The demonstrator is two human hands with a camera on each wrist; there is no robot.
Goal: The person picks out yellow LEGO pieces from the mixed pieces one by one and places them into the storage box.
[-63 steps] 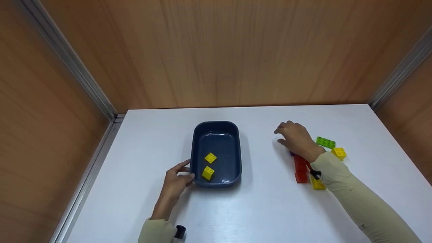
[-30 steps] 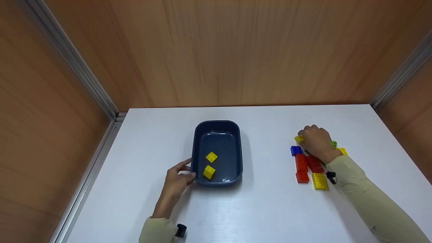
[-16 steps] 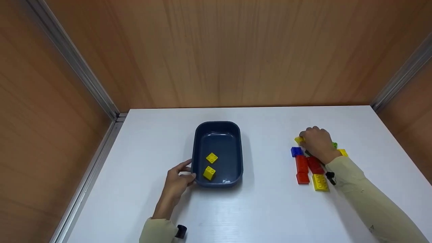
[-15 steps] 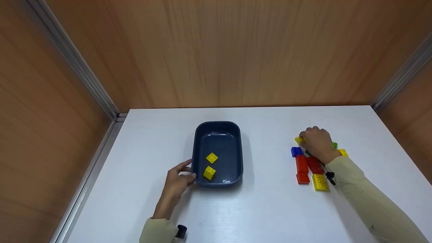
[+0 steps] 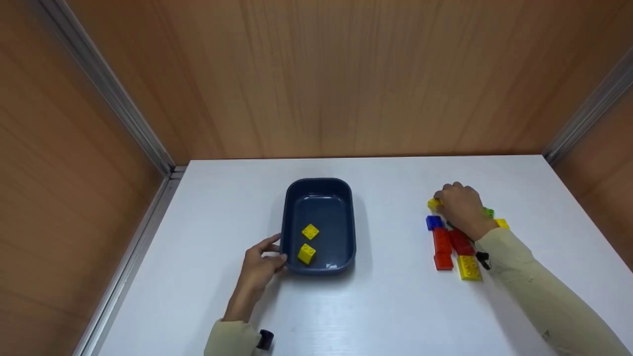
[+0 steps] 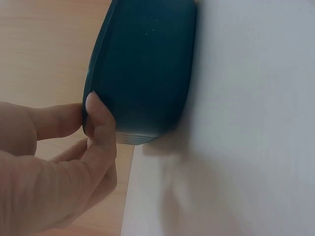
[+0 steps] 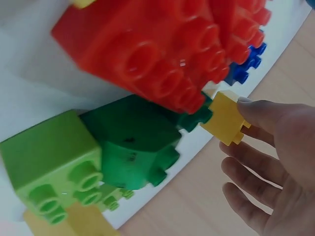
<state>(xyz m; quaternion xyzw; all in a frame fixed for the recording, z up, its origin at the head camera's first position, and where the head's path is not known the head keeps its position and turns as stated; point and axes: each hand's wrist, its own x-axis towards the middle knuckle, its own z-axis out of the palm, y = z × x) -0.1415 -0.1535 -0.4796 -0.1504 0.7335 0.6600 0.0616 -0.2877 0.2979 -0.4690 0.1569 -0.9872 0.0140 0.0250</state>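
Note:
At the near left corner of a dark blue tray (image 5: 320, 271), the left hand (image 5: 258, 269) pinches the rim between thumb and fingers, seen close up in the left wrist view. Two yellow bricks (image 5: 310, 231) lie inside the tray. Off to the right, the right hand (image 5: 461, 207) pinches a small yellow brick (image 7: 224, 117) between thumb and index finger; its other fingers are spread loosely. Near that hand lie a blue brick (image 5: 433, 222), red bricks (image 5: 442, 241), dark green bricks (image 7: 133, 142) and light green bricks (image 7: 54, 157). The right hand partly hides the green ones from the head view.
A yellow brick (image 5: 469, 268) lies at the near end of the group, and another yellow brick (image 5: 502, 223) at its right. The white table (image 5: 390, 306) ends against a wooden back wall (image 5: 346, 79). Wooden side panels stand left and right.
The right hand came from left of the group to its far side and took hold of a yellow brick, lately shifting it slightly left. The left hand stays on the tray.

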